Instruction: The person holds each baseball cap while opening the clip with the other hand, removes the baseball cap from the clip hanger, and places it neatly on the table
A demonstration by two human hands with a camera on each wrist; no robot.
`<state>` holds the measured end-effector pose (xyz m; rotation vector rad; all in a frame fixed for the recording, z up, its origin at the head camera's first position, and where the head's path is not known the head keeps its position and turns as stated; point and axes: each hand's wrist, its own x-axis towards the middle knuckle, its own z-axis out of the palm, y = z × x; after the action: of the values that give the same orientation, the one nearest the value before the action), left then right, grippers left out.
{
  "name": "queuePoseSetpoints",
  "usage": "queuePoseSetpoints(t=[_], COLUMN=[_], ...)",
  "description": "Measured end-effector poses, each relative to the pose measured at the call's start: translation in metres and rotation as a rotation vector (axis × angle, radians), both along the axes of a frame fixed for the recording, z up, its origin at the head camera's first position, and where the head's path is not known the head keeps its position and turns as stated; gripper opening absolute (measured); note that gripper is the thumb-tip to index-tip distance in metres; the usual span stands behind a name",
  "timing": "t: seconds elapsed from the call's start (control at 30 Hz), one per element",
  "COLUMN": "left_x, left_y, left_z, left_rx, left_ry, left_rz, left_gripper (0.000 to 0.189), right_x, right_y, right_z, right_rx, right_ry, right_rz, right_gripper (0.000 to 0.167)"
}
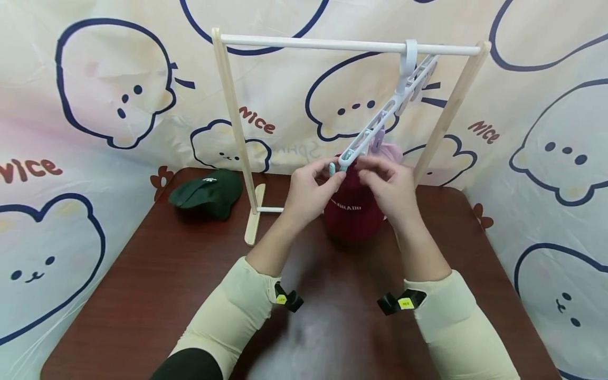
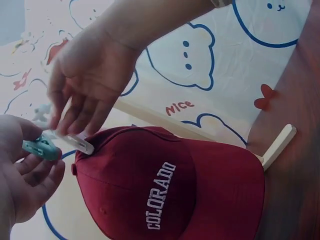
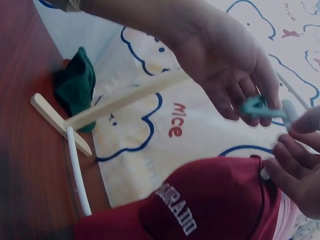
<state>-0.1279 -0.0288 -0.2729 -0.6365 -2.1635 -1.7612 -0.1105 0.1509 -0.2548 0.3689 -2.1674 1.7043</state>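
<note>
A light-blue clip hanger (image 1: 380,119) hangs from the rack's rail and slants down toward me. At its lower end my left hand (image 1: 306,192) pinches a teal clip (image 2: 44,148) between thumb and fingers. My right hand (image 1: 394,192) has its curled fingers at the same hanger end, just above the cap; the exact contact is partly hidden. A dark red cap (image 2: 135,185) with white COLORADO lettering hangs under the hanger, partly behind both hands. Farther back along the hanger a purple clip (image 1: 378,140) and a pink cap (image 1: 391,152) show.
A wooden rack with a white rail (image 1: 309,43) stands on the brown table (image 1: 142,295). To the left of its left leg (image 1: 233,111) lies a dark green cap (image 1: 209,192). Patterned cloth (image 1: 119,89) surrounds the table's back and sides.
</note>
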Motion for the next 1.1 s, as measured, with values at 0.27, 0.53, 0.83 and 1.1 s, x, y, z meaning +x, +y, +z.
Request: queuePoseSetpoints(t=[0.27, 0.53, 0.83, 1.1], left_x=[0.004, 0.006, 0.02, 0.041], left_y=[-0.006, -0.014, -0.026, -0.009], left_z=[0.001, -0.006, -0.022, 0.005], left_rx=[0.069, 0.102, -0.198, -0.176], left_ry=[-0.083, -0.066, -0.145, -0.099], left_rz=[-0.06, -0.052, -0.054, -0.198], left_gripper=[0.03, 0.029, 0.035, 0.028], right_x=[-0.017, -0.026, -0.023, -0.022], right_y=[0.004, -0.004, -0.011, -0.016], right_z=[0.006, 0.007, 0.013, 0.02], right_rx=[0.107, 0.178, 0.167, 0.124], right_ry=[-0.018, 0.0, -0.009, -0.027], right_rz=[-0.183, -0.118, -0.119, -0.144], right_gripper=[0.04, 0.037, 0.039, 0.035])
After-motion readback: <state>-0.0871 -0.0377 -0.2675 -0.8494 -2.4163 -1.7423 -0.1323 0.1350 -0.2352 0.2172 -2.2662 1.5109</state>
